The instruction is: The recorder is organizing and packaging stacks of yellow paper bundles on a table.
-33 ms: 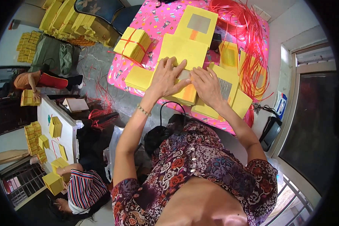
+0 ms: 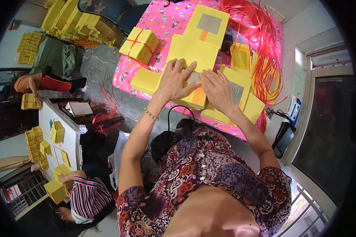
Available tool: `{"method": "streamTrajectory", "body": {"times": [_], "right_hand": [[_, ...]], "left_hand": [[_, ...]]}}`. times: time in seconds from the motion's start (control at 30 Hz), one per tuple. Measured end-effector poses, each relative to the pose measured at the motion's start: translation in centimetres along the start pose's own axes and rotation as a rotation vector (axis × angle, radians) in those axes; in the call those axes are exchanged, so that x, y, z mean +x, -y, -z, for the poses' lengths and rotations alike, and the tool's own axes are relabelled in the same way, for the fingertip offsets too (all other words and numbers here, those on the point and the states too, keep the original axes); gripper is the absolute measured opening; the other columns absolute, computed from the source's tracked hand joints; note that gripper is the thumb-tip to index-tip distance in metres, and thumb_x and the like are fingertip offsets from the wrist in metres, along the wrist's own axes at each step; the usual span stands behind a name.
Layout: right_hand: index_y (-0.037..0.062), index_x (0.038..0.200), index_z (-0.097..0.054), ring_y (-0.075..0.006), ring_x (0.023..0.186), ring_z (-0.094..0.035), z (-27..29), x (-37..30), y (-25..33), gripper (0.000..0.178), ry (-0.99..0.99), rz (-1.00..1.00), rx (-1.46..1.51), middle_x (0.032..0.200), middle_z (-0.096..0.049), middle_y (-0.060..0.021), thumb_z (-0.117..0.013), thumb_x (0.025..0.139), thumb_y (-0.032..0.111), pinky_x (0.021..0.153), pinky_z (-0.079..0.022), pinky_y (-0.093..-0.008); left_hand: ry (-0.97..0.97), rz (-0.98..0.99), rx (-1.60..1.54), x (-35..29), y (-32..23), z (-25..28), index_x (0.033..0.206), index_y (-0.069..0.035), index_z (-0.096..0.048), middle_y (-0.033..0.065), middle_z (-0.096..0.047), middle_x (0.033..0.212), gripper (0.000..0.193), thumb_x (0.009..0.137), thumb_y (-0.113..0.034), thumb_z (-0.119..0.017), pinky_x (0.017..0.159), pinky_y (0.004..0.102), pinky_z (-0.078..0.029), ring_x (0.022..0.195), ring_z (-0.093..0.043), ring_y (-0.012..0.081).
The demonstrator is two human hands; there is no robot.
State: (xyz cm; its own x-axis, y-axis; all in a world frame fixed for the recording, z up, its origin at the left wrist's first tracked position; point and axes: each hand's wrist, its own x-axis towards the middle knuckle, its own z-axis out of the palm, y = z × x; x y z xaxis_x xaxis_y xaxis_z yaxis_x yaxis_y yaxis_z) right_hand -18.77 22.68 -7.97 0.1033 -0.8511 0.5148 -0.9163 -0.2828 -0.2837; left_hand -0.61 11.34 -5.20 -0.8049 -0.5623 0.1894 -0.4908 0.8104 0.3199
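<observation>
— Pressing down with both hands: what are you touching?

— Your left hand [image 2: 177, 81] lies flat, fingers spread, on a stack of yellow paper sheets [image 2: 194, 98] at the near edge of the counter [image 2: 162, 23], which wears a pink patterned cloth. Your right hand [image 2: 218, 90] rests just beside it on the same stack, fingers also extended. Neither grip is clenched; both are released, palms down, grasping nothing.

— What lies around the stack?

— A large yellow sheet with a silver square [image 2: 203, 35] lies beyond your hands. A bundle of yellow paper tied with red string [image 2: 139, 44] sits at the counter's left side. A loose mass of red strings [image 2: 261, 43] spreads over the far right. More yellow sheets [image 2: 241, 93] lie under and right of your right hand.

— Anyone else nearby?

— To your left, below, a person in a striped top [image 2: 85, 197] handles yellow bundles at a white table [image 2: 51, 118]. Another person in orange [image 2: 31, 85] sits farther off on the floor.
</observation>
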Motion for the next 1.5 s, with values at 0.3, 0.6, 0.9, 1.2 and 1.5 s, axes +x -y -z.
{"method": "streamTrajectory", "body": {"times": [0.3, 0.6, 0.9, 1.2, 1.5], "right_hand": [[0.0037, 0.120, -0.061, -0.0259, 0.107, -0.056, 0.4, 2.5, 0.2, 0.036, 0.129, 0.013, 0.083, 0.112, -0.062, -0.0094, -0.062, 0.090, 0.023, 0.101, -0.035, -0.0445], [0.0034, 0.122, -0.060, -0.0259, 0.100, -0.057, 0.2, 3.1, 0.8, 0.036, 0.220, 0.056, -0.025, 0.107, -0.061, -0.0090, -0.061, 0.091, 0.022, 0.099, -0.038, -0.0465], [0.0001, 0.121, -0.060, -0.0244, 0.096, -0.057, -0.3, 5.1, 1.6, 0.039, 0.274, 0.115, -0.143, 0.101, -0.059, -0.0097, -0.060, 0.090, 0.024, 0.093, -0.042, -0.0406], [0.0000, 0.115, -0.063, -0.0254, 0.096, -0.057, -1.3, 5.1, 1.6, 0.037, 0.214, 0.113, -0.076, 0.103, -0.060, -0.0089, -0.064, 0.086, 0.022, 0.091, -0.043, -0.0399], [0.0034, 0.118, -0.063, -0.0268, 0.114, -0.054, 0.3, 3.8, -0.3, 0.036, 0.237, 0.117, -0.056, 0.126, -0.060, -0.0077, -0.062, 0.089, 0.024, 0.107, -0.036, -0.0493]], "left_hand": [[-0.006, 0.008, 0.031, -0.2, 0.0, -0.2, 0.141, -0.016, -0.051, 0.0215, -0.047, 0.129, 0.064, 0.089, -0.053, -0.059, 0.103, 0.0494, -0.038, 0.116, -0.042, 0.0397], [-0.139, -0.020, -0.056, -1.8, 1.8, -0.7, 0.138, -0.008, -0.051, 0.0200, -0.049, 0.133, 0.067, 0.088, -0.053, -0.057, 0.111, 0.0518, -0.031, 0.127, -0.041, 0.0418], [0.010, 0.050, 0.045, -2.7, 1.7, 1.1, 0.138, -0.007, -0.050, 0.0200, -0.048, 0.135, 0.066, 0.090, -0.052, -0.055, 0.113, 0.0537, -0.028, 0.130, -0.039, 0.0422], [0.006, 0.085, -0.057, -3.4, 2.1, 0.4, 0.139, 0.006, -0.042, 0.0235, -0.045, 0.141, 0.074, 0.090, -0.047, -0.059, 0.114, 0.0474, -0.032, 0.136, -0.036, 0.0439], [-0.002, 0.102, -0.041, -3.4, 2.1, 0.3, 0.140, 0.003, -0.044, 0.0232, -0.046, 0.141, 0.071, 0.091, -0.047, -0.058, 0.114, 0.0477, -0.032, 0.135, -0.037, 0.0438]]}}
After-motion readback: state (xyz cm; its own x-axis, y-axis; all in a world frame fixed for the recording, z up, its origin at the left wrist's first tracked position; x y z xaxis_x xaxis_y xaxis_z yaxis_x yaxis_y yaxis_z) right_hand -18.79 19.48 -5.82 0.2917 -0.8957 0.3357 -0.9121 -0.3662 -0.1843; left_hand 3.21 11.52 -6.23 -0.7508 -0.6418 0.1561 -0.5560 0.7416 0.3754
